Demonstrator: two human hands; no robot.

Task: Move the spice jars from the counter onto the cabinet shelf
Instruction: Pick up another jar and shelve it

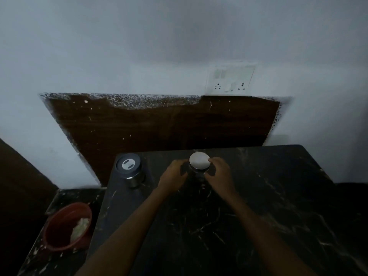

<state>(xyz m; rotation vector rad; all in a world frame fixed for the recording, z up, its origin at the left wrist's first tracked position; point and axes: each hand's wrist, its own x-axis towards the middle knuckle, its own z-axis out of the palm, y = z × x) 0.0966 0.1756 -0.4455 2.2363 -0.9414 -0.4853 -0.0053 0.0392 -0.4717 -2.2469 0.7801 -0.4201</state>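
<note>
Nearest, your bare forearms reach over the dark marbled stone counter (268, 206); left hand (175, 177) and right hand (220, 174) cup the sides of a dark jar with a flat white lid (199, 160), standing mid-counter, fingers curled around it. Left, a steel jar with a grey lid (129, 168) stands apart; behind, a white wall socket plate (231, 79)

The jar (199, 168) between the hands is mostly hidden below its white lid. Dim light blurs its contents. The red bucket (67, 228) holds something pale, unidentifiable.
</note>
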